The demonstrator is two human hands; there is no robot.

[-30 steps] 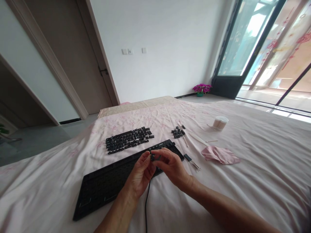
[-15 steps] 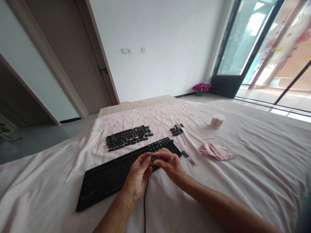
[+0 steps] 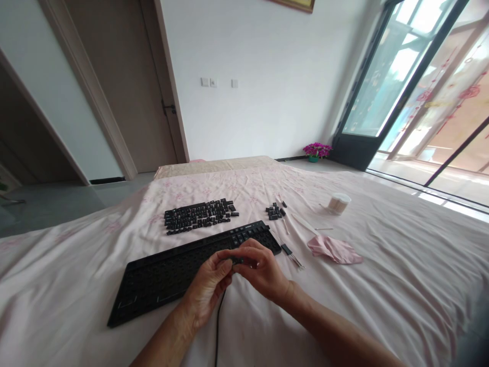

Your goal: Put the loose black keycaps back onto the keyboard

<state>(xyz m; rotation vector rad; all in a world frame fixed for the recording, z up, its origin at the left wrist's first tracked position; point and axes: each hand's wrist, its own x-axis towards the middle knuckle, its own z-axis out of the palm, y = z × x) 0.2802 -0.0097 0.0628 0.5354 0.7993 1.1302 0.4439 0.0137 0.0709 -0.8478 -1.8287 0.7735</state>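
Note:
A small black keycap (image 3: pixel 237 260) is pinched between the fingertips of my left hand (image 3: pixel 206 283) and my right hand (image 3: pixel 265 270). Fingers partly cover it, and whether anything thin is held along with it is hidden. Below and behind both hands lies the black keyboard (image 3: pixel 168 278), slanted on the sheet. Most of its key places are bare, while keys remain at its far right part. A cable (image 3: pixel 217 331) runs from under my hands toward me. Beyond the keyboard, loose keycaps (image 3: pixel 200 216) lie in rows, and a smaller keycap group (image 3: pixel 274 211) lies farther right.
Right of the keyboard are a black piece (image 3: pixel 286 249) with several used cotton swabs (image 3: pixel 297 261), a pink cloth (image 3: pixel 332 248), and a clear tub of swabs (image 3: pixel 340 203). Single swabs lie nearby. A wrinkled pink sheet (image 3: pixel 382 306) covers the surface.
The view has tilted up and shifted slightly. Both hands stay together around the keycap, with the right fingers now curled further over it.

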